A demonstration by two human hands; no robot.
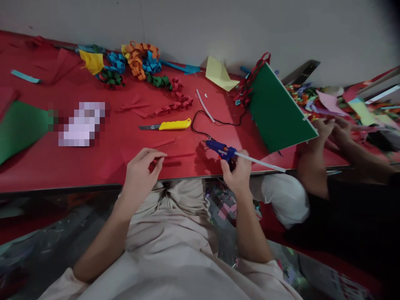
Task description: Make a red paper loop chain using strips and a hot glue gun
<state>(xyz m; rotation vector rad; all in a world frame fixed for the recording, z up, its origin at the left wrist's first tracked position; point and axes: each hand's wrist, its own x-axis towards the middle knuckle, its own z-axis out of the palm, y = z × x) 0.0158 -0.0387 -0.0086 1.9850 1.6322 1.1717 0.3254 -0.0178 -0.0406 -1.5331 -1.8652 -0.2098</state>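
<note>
My left hand [143, 170] pinches one end of a thin red paper strip [181, 156], which stretches to the right just over the red table. In my right hand [238, 173] is a blue hot glue gun [221, 149], its nozzle pointing left. A long whitish glue stick [261, 161] sticks out of its back, and a black cord [218, 122] curves away behind it. A yellow utility knife [173, 124] with its blade out lies beyond my hands. Past the knife rests a red paper chain [173, 106].
A green board [278, 110] leans upright at right. Beside it are a co-worker's hands [331, 127] and a heap of coloured paper. Paper chains [139, 58] lie along the wall, near a yellow sheet [220, 74]. A loose glue stick [204, 105] lies mid-table; green paper [23, 129] is at left.
</note>
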